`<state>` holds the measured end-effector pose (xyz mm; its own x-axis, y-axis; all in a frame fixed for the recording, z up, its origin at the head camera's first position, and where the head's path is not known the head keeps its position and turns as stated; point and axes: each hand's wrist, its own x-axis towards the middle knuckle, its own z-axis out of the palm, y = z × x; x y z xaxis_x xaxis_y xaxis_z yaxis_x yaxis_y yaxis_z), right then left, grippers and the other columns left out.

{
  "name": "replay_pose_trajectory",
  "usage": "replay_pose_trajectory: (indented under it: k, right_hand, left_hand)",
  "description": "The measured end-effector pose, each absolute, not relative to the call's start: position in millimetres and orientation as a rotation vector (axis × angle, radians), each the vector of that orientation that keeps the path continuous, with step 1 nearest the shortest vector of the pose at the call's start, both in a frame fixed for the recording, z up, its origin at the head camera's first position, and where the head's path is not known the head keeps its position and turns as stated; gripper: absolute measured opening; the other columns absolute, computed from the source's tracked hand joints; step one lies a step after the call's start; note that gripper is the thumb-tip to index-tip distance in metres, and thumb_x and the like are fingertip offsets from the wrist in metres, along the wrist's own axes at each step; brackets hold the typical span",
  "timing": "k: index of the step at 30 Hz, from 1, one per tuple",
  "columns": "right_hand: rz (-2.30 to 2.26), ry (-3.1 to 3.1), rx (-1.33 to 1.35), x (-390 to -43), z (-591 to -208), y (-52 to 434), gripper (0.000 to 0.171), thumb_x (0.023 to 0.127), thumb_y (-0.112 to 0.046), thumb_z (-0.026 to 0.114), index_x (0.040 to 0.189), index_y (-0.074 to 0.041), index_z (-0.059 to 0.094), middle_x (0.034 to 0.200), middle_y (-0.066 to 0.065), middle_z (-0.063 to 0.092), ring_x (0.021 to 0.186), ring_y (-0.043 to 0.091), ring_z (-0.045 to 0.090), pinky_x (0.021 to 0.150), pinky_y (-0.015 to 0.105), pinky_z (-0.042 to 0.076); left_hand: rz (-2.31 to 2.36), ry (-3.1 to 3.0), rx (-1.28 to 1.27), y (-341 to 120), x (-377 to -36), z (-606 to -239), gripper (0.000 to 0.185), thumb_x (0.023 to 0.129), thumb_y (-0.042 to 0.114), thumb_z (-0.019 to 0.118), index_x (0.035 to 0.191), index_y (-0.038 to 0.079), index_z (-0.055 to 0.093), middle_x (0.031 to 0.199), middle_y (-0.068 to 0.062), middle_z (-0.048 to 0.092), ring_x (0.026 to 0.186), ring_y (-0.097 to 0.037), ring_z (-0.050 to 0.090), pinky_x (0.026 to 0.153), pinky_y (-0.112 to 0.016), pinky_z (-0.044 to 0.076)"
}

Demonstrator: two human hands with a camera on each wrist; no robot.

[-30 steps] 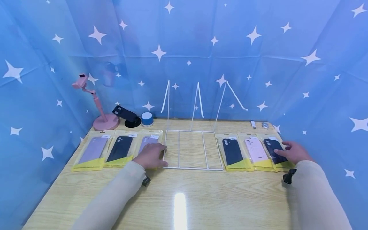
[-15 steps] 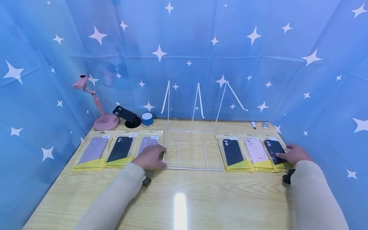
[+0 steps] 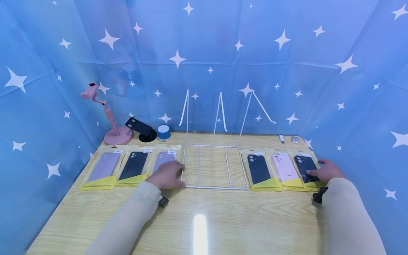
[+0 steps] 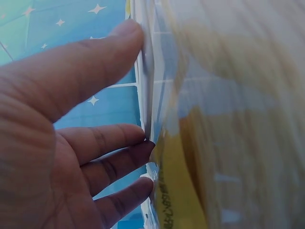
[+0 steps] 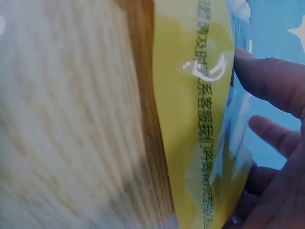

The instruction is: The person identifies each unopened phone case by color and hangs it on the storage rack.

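Yellow print (unreadable overhead) shows beside right hand [image 5: 281, 143] on packet [image 5: 200, 119].

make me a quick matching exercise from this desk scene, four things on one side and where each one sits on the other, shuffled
Things:
1. left hand
2. right hand
3. pink stand
4. white wire rack

Places:
A. far left corner of the table
B. flat in the middle, between the two rows of packs
C. on the rightmost dark case pack
D. on the lilac case pack beside the rack

Pairs: 1-D, 2-C, 3-A, 4-B
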<state>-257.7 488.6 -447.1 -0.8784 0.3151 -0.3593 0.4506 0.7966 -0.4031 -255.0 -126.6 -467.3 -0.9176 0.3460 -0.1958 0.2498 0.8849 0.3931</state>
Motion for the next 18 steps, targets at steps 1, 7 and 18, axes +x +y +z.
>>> replay_pose_trajectory:
  k: [1,7,18]
  right_hand:
    - [-0.716,2.713,0.591,-258,-447,489,0.1,0.102,-0.045,0.066,0.161,0.012,0.011,0.156,0.048,0.018,0.138,0.066,0.03,0.108,0.072,0.04]
    - [-0.806,2.7,0.622,-262,-449,496,0.105,0.099,-0.044,0.07,0.163,0.009,0.007,0.157,0.048,0.014,0.139,0.066,0.028,0.107,0.074,0.04]
    - [-0.949,2.76,0.417,-265,-442,516,0.093,0.1,-0.033,0.067,0.165,0.004,0.012,0.147,0.051,0.023,0.104,0.047,0.06,0.077,0.05,0.057]
  left_hand:
    - [0.533,2.792,0.451,-127,-255,-467,0.083,0.083,0.041,0.09,0.152,0.009,0.057,0.153,-0.011,0.057,0.142,-0.032,0.052,0.121,-0.049,0.041]
    - [0.538,2.794,0.452,-127,-256,-468,0.083,0.083,0.041,0.09,0.152,0.009,0.057,0.154,-0.011,0.057,0.143,-0.033,0.051,0.121,-0.05,0.04]
    - [0.541,2.797,0.467,-128,-255,-470,0.082,0.083,0.041,0.09,0.152,0.009,0.057,0.153,-0.011,0.058,0.141,-0.033,0.052,0.12,-0.049,0.041]
